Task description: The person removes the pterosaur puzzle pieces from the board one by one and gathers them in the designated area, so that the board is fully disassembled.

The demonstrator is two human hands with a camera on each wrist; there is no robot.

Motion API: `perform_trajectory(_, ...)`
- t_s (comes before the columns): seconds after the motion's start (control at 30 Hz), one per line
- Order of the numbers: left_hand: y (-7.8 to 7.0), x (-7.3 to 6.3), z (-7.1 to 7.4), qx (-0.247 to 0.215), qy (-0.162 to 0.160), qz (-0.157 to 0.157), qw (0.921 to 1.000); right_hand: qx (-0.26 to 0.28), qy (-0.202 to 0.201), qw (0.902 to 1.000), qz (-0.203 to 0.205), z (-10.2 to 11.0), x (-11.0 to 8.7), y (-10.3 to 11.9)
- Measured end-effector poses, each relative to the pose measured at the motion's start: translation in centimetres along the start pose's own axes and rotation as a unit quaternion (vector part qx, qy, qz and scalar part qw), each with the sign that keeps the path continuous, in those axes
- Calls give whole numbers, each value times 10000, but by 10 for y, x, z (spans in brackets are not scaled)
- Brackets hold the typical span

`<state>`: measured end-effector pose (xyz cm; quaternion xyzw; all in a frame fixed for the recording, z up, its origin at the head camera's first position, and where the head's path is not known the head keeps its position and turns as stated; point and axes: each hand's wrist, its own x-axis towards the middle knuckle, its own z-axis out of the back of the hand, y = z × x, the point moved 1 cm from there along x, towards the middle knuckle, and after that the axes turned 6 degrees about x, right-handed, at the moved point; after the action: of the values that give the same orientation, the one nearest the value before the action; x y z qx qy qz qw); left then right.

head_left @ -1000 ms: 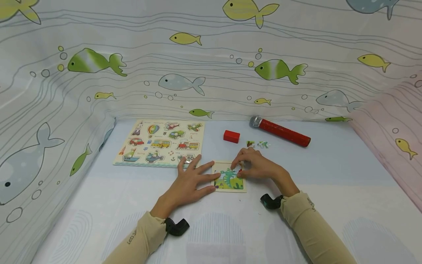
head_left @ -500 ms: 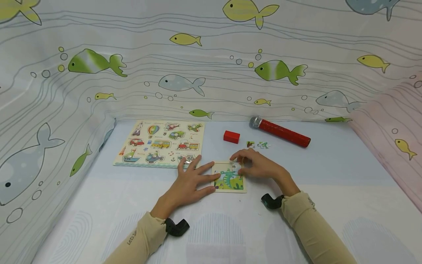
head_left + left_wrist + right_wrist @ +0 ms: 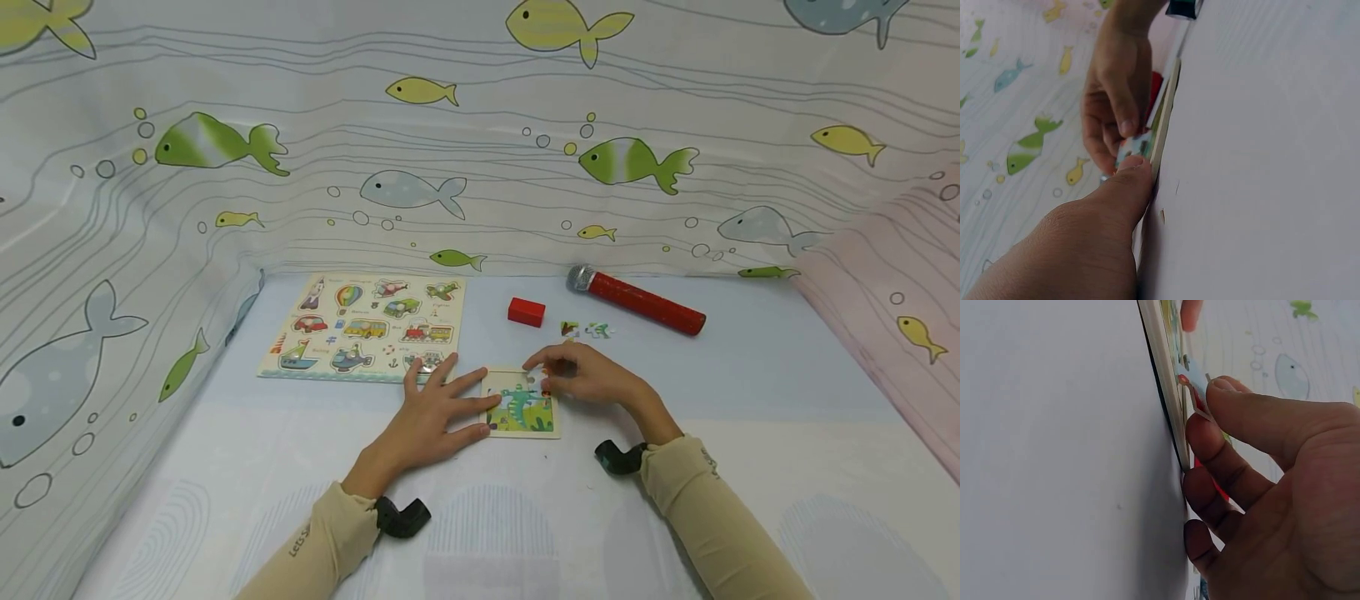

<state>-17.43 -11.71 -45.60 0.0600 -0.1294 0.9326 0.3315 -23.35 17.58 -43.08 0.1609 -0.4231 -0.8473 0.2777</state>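
Note:
A small square dinosaur jigsaw puzzle (image 3: 521,422) in a pale wooden frame lies on the table in the head view. My left hand (image 3: 431,417) has its fingers spread, the tips resting on the frame's left side. At the upper right corner my right hand (image 3: 596,375) pinches a puzzle piece (image 3: 1195,378) between thumb and finger. In the right wrist view that piece is tilted up from the board, its printed side light blue with some red. The left wrist view has my left thumb (image 3: 1125,187) against the frame's edge, hiding part of the puzzle.
Two loose puzzle pieces (image 3: 599,331) lie beyond my right hand. Nearby are a red block (image 3: 527,312) and a red microphone (image 3: 645,302). A larger vehicle puzzle board (image 3: 360,329) lies back left, near my left fingertips. A fish-print curtain (image 3: 480,133) stands behind.
My right fingers have shifted slightly at the frame's upper right corner, and the pinched piece shows more between them. My left hand has stayed in place.

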Motion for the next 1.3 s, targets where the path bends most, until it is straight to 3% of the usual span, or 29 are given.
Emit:
perform_trajectory(0.3,0,0,0,-27,-47,-37,10000,164,-53,9997,146,0,1,-3)
perform_trajectory(0.67,0,0,-1,-13,-52,-40,10000,335,-165,9993,34,4,0,-5)
perform_trajectory(0.97,0,0,-1,-1,-69,-50,10000,80,-639,9979,66,21,-6,-9)
perform_trajectory(1.3,0,-1,-2,-80,-125,-93,9998,249,-1256,9901,-574,49,-24,-28)
